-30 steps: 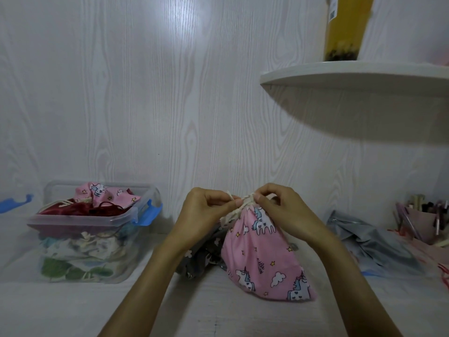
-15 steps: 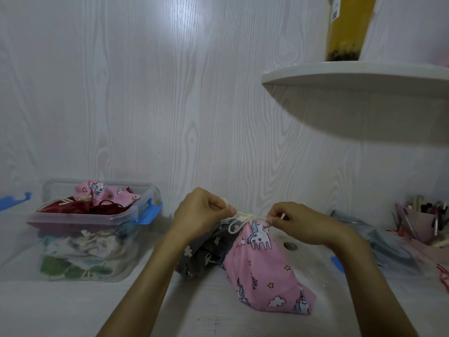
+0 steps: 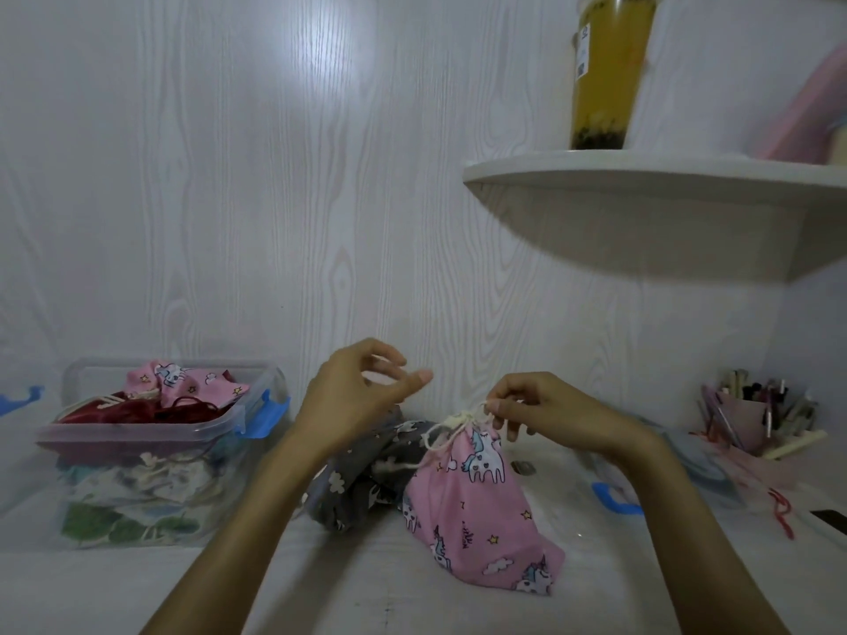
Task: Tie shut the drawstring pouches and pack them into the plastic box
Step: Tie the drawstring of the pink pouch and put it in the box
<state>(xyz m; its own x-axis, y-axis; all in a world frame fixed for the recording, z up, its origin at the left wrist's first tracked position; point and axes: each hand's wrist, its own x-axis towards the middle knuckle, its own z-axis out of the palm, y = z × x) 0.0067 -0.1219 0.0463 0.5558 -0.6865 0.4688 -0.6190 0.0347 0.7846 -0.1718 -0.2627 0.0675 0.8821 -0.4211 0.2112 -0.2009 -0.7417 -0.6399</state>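
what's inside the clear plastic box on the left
The plastic box is packed with cloth pouches: a pink unicorn pouch on top, a dark red pouch beside it, pale and green fabric lower down. How many lie underneath cannot be counted.

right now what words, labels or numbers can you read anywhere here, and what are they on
Nothing can be read for certain.
White label on the yellow drink cup: print and a code patch, too small and blurred to read.
Pink unicorn pouch: small dark script near its lower middle, too blurred to read.
Plastic box: no lettering visible.
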